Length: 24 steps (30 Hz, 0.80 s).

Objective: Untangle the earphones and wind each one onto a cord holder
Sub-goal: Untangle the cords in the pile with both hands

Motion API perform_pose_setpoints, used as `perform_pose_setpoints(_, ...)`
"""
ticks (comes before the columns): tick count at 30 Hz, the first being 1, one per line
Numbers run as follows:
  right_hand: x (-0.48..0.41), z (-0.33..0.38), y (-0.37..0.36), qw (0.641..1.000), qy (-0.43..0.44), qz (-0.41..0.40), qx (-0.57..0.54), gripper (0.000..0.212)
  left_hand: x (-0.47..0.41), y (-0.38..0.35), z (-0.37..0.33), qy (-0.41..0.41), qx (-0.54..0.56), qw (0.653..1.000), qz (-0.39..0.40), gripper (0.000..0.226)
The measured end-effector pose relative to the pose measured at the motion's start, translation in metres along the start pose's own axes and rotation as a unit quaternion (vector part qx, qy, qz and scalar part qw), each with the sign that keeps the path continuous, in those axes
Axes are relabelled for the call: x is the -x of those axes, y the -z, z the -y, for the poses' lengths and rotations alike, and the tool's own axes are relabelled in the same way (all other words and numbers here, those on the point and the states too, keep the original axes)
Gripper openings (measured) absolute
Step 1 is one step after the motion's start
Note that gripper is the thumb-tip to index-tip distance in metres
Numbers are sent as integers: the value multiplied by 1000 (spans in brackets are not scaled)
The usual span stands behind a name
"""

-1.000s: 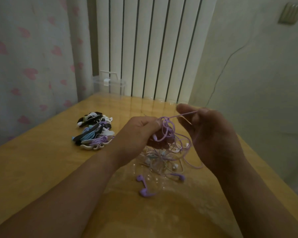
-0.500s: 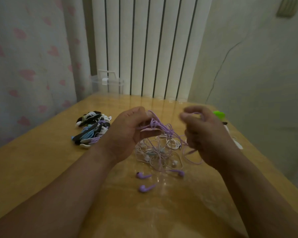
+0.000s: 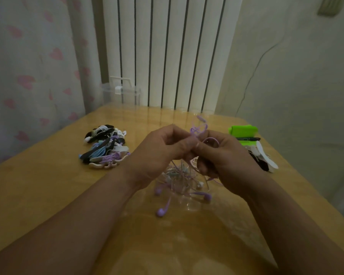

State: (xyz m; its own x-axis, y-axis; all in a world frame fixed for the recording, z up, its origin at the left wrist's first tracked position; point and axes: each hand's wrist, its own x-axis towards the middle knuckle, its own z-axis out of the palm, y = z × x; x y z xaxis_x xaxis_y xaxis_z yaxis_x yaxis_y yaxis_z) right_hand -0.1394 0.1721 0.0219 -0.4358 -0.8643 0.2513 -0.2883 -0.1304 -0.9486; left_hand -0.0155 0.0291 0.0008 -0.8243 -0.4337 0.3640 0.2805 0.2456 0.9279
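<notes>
Two hands, seen from the head camera, meet above the middle of a yellow wooden surface, fingertips touching. The left hand is curled, thumb and forefinger pinching a thin purple cord. The right hand is curled too and grips the same cord; one loop of it arcs over the knuckles. A small knot of loops stands up just above where the hands join.

Below the hands hangs a tangle of earphones, purple and white strands mixed, its lower part on the surface. One purple earbud lies nearest the person. A second earbud lies just right of it, under the right wrist.

Left of the hands, well apart, sits a pile of wound earphones on holders, black, blue, white and purple. To the right, near the edge, lies a bright green object with a dark pen across it. Beside these are loose white and black cord holders, partly hidden by the right hand.

At the far edge stands a clear plastic box. Behind it are a white radiator and, at left, a curtain with pink hearts.
</notes>
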Motion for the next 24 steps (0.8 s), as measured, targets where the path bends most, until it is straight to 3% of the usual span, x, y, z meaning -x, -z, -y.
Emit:
perform_pose_setpoints(4,-1,0,3,1000,-21,-6,2,16,-1,7,-4,-17,-40,999,-27,15)
perform_pose_setpoints(8,-6,-2,7,997,-28,-69,24,37,-2,10,-7,34,-36,997,-63,33)
perform_pose_setpoints(10,-8,-1,10,993,-16,-109,42,37,-4,16,-7,51,-26,995,-87,39)
perform_pose_setpoints(11,-8,1,10,992,-13,-123,14,39,-5,19,-6,52,-32,994,-93,42)
perform_pose_setpoints(13,-10,2,12,979,-17,-142,-148,44,-5,20,-6,47,-34,994,-94,48)
perform_pose_setpoints(17,-11,4,8,919,-6,-97,-383,25,-3,16,-4,32,19,998,-53,48)
perform_pose_setpoints(20,-11,3,7,904,-12,-104,-415,23,-3,15,-4,31,28,998,-37,50)
perform_pose_setpoints(24,-10,7,5,922,1,-144,-359,26,-1,19,-9,41,25,999,15,59)
